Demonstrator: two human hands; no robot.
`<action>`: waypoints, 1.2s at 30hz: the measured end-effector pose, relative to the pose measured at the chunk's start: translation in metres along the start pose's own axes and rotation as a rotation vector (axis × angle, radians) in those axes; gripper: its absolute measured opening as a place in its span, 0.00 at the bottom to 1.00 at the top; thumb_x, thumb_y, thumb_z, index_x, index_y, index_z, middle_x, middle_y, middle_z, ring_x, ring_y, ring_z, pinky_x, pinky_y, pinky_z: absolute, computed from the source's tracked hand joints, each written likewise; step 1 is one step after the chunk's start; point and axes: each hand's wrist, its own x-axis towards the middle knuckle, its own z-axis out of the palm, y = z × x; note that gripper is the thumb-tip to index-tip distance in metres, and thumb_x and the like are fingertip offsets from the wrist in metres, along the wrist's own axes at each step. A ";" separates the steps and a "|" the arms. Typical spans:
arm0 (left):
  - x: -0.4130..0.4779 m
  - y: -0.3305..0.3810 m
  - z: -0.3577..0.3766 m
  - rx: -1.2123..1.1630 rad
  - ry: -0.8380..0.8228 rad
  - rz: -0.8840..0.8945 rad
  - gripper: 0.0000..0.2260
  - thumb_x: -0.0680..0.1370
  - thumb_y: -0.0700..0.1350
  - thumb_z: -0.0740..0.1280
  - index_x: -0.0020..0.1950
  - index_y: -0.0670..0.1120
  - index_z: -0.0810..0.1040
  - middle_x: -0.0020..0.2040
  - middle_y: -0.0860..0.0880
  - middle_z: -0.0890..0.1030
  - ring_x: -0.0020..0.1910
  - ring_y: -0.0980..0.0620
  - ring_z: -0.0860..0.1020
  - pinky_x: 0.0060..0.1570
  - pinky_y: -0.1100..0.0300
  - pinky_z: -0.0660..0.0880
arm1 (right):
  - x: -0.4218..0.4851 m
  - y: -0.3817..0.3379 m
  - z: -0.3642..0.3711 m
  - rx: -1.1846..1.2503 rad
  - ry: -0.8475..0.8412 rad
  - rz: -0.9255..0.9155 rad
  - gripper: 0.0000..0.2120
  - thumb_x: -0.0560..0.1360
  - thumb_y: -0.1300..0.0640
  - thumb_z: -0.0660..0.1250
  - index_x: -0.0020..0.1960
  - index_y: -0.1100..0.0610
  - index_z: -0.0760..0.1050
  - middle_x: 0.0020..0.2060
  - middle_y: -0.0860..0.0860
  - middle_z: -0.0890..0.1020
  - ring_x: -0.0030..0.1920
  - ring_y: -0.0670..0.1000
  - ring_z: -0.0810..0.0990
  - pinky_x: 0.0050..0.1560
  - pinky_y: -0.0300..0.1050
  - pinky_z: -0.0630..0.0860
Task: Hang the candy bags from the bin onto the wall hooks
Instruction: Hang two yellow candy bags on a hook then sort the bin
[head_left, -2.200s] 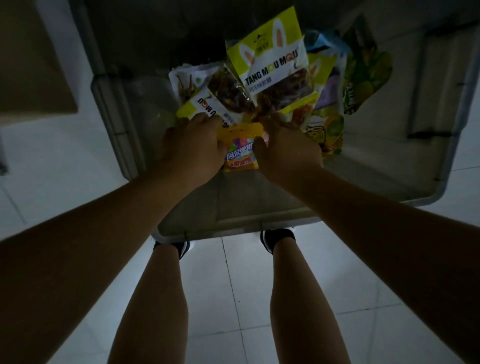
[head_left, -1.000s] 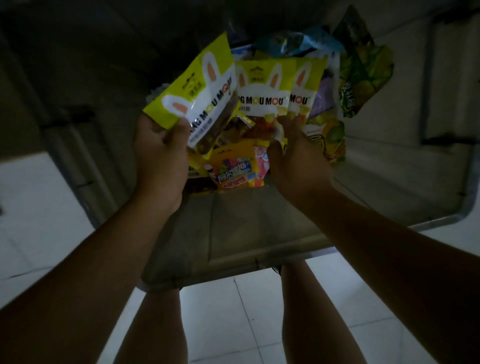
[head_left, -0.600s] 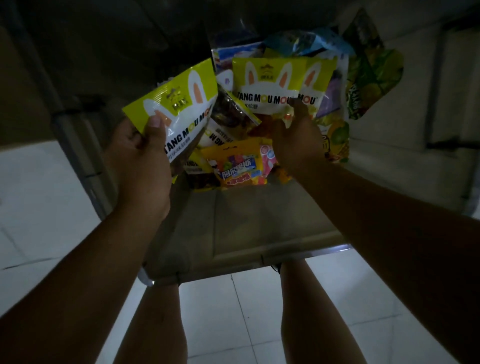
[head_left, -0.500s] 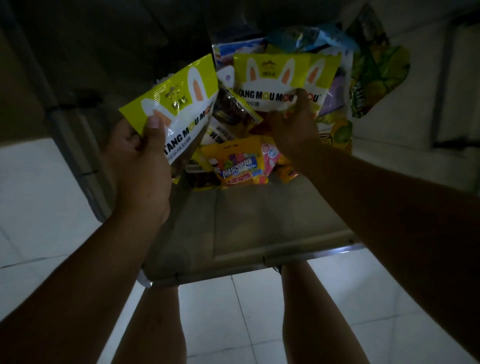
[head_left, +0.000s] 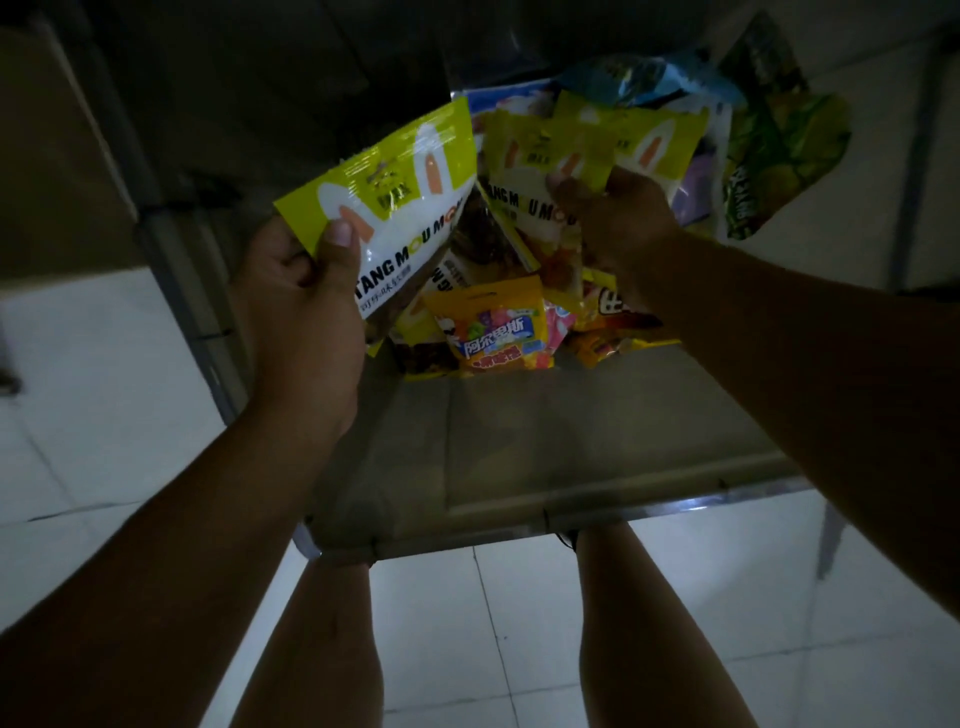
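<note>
While the room lies in dim light, a floor of pale square tiles shows at 6 o'clock, brightest between the person's two bare legs. A grey plastic bin stands on that floor, its near rim just above the knees and its bare bottom filling the centre of the view. At 10 o'clock a tan panel sits beside the bin, too dark to identify.

The left hand, at 9 o'clock from centre, has its grip closed on a yellow-green rabbit-ear bag, thumb pressed on the front, lifted clear of the pile and tilted. The right hand, at 1 o'clock, pinches the top of a second rabbit-ear bag, which is blurred and overlaps others behind it.

Between the hands an orange candy bag lies on the heap in the bin. A green bag leans at 2 o'clock, with a blue bag at 12 o'clock.
</note>
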 end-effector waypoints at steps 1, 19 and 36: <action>0.000 0.003 -0.001 0.001 -0.003 0.005 0.06 0.81 0.45 0.65 0.57 0.46 0.78 0.56 0.49 0.84 0.55 0.51 0.83 0.53 0.51 0.81 | -0.002 -0.004 -0.001 -0.021 -0.033 0.008 0.11 0.77 0.47 0.69 0.55 0.52 0.79 0.52 0.52 0.84 0.44 0.50 0.82 0.41 0.44 0.79; -0.036 0.077 -0.058 -0.098 0.039 0.161 0.03 0.80 0.47 0.67 0.47 0.51 0.79 0.45 0.55 0.86 0.49 0.52 0.85 0.44 0.56 0.81 | -0.106 -0.052 -0.047 -0.157 0.019 -0.422 0.11 0.79 0.51 0.67 0.47 0.58 0.82 0.38 0.44 0.84 0.38 0.38 0.82 0.40 0.36 0.78; -0.087 0.258 -0.128 -0.078 0.109 0.548 0.08 0.79 0.49 0.67 0.52 0.46 0.80 0.44 0.52 0.83 0.44 0.55 0.83 0.42 0.57 0.80 | -0.284 -0.209 -0.081 0.096 -0.116 -0.802 0.13 0.80 0.60 0.65 0.40 0.48 0.83 0.35 0.44 0.86 0.40 0.45 0.85 0.41 0.42 0.81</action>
